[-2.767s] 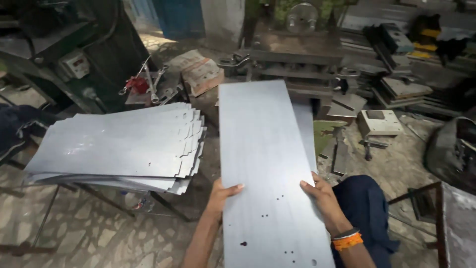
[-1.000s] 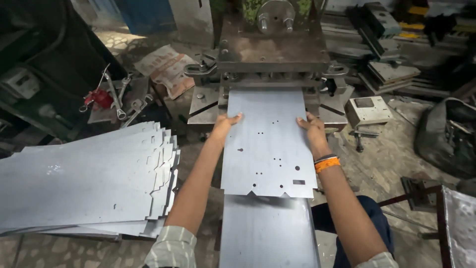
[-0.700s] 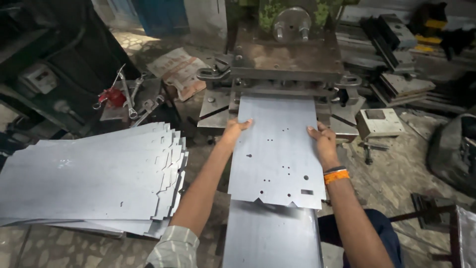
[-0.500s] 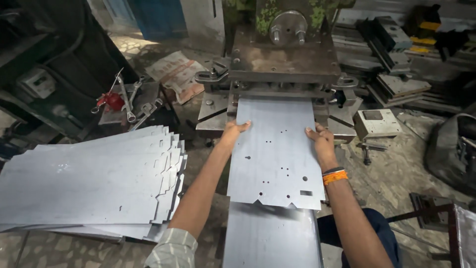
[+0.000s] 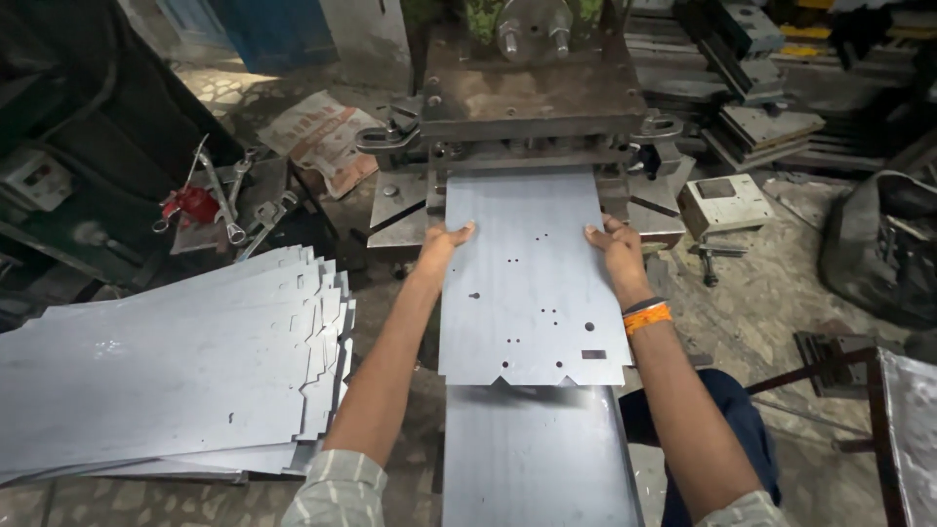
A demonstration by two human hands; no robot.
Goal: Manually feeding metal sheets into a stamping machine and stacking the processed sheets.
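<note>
Rusted press [image 5: 547, 93] ahead, far edge of punched steel sheet [image 5: 532, 293] now under its die (earlier held clear, unpunched). Left hand [image 5: 444, 242] and right hand [image 5: 615, 244] gripping the sheet's side edges. Stacked blanks [image 5: 166, 361] at left.

Dim shop, daylight top left — sharp, slight edge warp

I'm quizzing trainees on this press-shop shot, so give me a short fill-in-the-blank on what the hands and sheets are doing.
1. Both hands, left hand and right hand, grip the side edges of a punched ____ sheet.
2. The sheet's far end lies under the ____.
3. The stack of cut sheets lies to the person's ____.

Missing words: metal; press; left
</note>
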